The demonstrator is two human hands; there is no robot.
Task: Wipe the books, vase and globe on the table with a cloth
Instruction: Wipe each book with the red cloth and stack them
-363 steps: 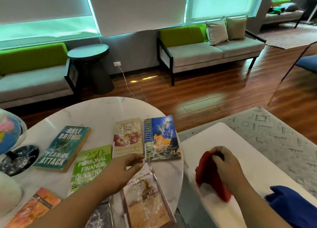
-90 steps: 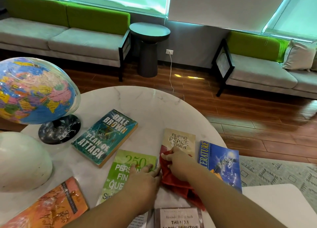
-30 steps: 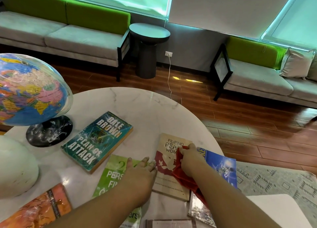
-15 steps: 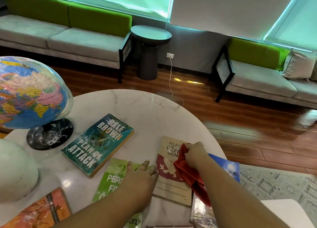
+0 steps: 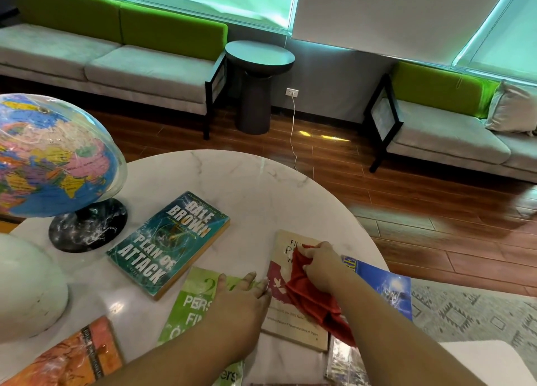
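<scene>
Cream book (image 5: pixel 286 319) flat on the white marble table (image 5: pixel 232 176), close to its right rim, between a green book (image 5: pixel 189 313) and a blue book (image 5: pixel 383 289). Long axis running almost straight away from the person, title end farthest. Cover lettering readable only in part: "FIL", "P", "W", the rest under a red cloth (image 5: pixel 311 295); small print along the near edge too blurred to read. Right hand (image 5: pixel 322 265) bunched around the cloth, fingers curled tight into it, pressing it onto the cover. Left hand (image 5: pixel 238 301) flat with fingers straight, palm on the green book, fingertips at the cream book's left edge. On the green cover: "PERS", "FI". Further left, a teal book (image 5: pixel 168 243) marked "DALE BROWN" and "PLAN OF ATTACK", lying diagonally, top toward the far right. Globe (image 5: pixel 52 156), white vase (image 5: pixel 26 287) and orange book (image 5: pixel 72 359) at the table's left.
</scene>
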